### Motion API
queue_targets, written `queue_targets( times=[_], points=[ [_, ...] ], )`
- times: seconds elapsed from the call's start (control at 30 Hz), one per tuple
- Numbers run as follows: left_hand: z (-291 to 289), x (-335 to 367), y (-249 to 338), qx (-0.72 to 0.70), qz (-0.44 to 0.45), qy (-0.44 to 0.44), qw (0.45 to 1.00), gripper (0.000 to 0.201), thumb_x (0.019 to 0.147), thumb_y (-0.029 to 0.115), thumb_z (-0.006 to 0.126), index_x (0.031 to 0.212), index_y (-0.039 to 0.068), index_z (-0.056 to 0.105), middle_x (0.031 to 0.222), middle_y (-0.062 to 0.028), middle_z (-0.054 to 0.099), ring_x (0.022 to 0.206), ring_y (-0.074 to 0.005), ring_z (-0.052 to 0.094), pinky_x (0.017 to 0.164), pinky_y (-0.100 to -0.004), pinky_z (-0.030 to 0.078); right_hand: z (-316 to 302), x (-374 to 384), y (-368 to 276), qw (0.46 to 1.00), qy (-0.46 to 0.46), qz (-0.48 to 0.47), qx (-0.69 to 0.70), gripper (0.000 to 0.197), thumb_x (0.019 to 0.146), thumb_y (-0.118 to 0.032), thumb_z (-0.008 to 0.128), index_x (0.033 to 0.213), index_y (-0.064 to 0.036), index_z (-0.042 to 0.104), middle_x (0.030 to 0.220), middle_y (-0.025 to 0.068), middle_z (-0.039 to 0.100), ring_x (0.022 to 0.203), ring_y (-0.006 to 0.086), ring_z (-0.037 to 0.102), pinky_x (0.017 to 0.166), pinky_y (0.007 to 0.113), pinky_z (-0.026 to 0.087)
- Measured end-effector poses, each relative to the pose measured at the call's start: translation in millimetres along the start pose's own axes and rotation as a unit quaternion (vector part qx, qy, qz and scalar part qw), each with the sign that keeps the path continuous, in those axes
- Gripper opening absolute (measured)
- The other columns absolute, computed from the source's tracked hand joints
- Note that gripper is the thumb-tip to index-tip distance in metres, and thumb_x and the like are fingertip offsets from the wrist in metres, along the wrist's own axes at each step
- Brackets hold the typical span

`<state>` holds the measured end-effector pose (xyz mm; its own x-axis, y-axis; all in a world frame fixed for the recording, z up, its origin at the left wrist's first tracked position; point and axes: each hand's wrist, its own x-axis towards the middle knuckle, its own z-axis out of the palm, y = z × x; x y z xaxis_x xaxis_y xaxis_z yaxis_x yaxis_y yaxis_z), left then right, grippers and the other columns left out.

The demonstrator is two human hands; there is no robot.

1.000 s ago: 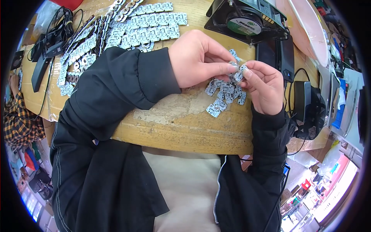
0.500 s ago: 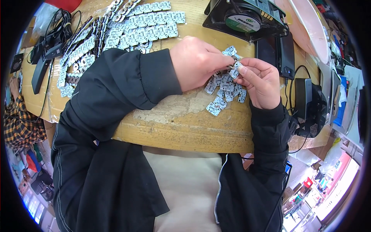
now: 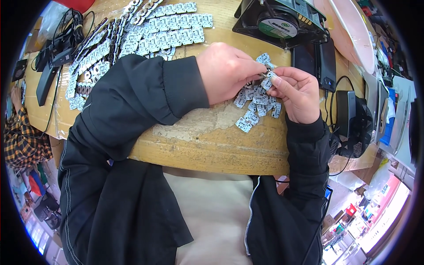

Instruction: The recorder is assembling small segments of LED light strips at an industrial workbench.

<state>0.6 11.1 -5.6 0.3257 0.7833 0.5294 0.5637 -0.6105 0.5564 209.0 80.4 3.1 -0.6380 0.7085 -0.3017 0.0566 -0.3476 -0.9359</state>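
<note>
My right hand (image 3: 296,92) pinches a small white circuit board (image 3: 268,81) between thumb and fingers, above the table's right half. Closed and turned knuckles up, my left hand (image 3: 229,70) meets that board with its fingertips. Something small and thin shows at those fingertips, but I cannot make out what it is. Under and between both hands lies a loose pile of similar small boards (image 3: 261,100). A pair of them (image 3: 247,121) rests at the pile's near edge, and another board (image 3: 263,58) shows just beyond my fingertips.
Rows of joined circuit boards (image 3: 176,31) cover the far left. A black-framed fan (image 3: 278,26) stands beyond my hands; another black fan (image 3: 360,123) is at right. Cables and a black device (image 3: 46,84) lie at left. A co-worker's checked sleeve (image 3: 26,137) shows far left.
My hands stay almost in place, with only a very slight shift at the fingertips around the board. The pile and the rows look the same.
</note>
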Motion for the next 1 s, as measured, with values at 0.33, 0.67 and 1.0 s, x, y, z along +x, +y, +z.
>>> queue_targets(
  times=[0.33,0.67,1.0],
  points=[
    [0.5,-0.2,-1.5,-0.010,-0.002,0.011,1.000,0.019,0.074,0.000,0.066,0.093,-0.001,0.065,0.071,-0.0153,0.063,0.061,-0.0287,0.063,0.055,-0.0317,0.051,-0.1,1.9,0.3,1.000,0.000,0.000,0.008,0.019,0.085,0.002,0.058,0.103,0.0086,0.057,0.088,0.0124,0.066,0.070,0.0138,0.064,0.066,0.023,0.053],
    [0.7,0.2,-0.7,-0.017,-0.009,0.006,1.000,0.018,0.074,0.001,0.065,0.092,0.000,0.064,0.071,-0.0149,0.063,0.060,-0.0284,0.062,0.054,-0.0315,0.050,-1.4,1.2,0.3,1.000,-0.002,0.002,0.012,0.019,0.084,0.002,0.058,0.103,0.0079,0.057,0.087,0.0119,0.065,0.070,0.0138,0.064,0.065,0.022,0.053],
    [1.4,0.5,-1.2,-0.025,-0.012,0.013,1.000,0.017,0.074,0.001,0.065,0.091,0.000,0.065,0.071,-0.0150,0.063,0.061,-0.0283,0.063,0.054,-0.0314,0.050,-2.3,1.8,-0.7,1.000,-0.014,0.003,0.010,0.019,0.085,0.002,0.057,0.103,0.0081,0.057,0.087,0.0124,0.065,0.070,0.0140,0.064,0.065,0.022,0.053]
  ],
)
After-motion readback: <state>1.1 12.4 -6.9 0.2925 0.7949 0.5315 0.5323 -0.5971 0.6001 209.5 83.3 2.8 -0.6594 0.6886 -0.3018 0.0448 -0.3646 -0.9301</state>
